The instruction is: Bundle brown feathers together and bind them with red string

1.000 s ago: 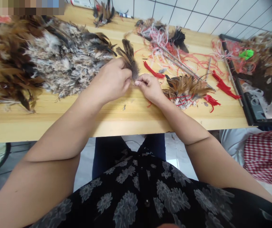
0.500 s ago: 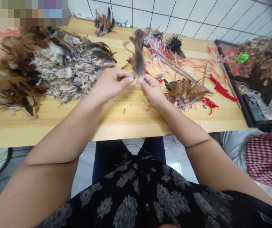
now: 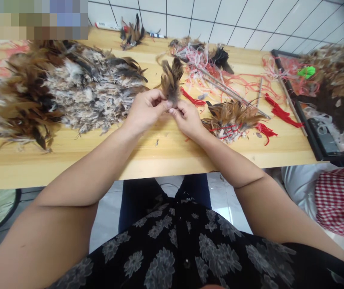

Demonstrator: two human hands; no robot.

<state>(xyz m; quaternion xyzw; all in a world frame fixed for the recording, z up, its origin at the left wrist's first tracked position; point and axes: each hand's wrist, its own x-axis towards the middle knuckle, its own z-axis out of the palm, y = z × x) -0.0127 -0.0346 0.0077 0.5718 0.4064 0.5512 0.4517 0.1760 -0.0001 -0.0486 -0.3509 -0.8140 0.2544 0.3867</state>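
Note:
Brown and black feathers point(image 3: 171, 78) stand up in a small bunch between my hands, over the middle of the table. My left hand point(image 3: 150, 107) pinches the base of the bunch between thumb and fingers. Against it, my right hand point(image 3: 187, 116) also pinches the lower end, its thumb touching near the left fingertips. The quill ends are hidden by my fingers. Left of my hands lies a big heap of feathers point(image 3: 90, 88) with pale fluffy ends and brown tips. Close to my right wrist is a bundle of brown feathers point(image 3: 232, 112) with red thread across it.
Red thread bundles point(image 3: 283, 111), thin sticks point(image 3: 223, 86) and tangled pink and white strips point(image 3: 193, 56) lie on the wooden table point(image 3: 148, 160). At the right stands a black-edged tray point(image 3: 310, 140) with feathers and a phone. A person in red checked cloth point(image 3: 340, 196) sits nearby.
The feather bunch has dropped slightly, and its feathers now spread wider. My left hand has moved right to meet my right hand at the base.

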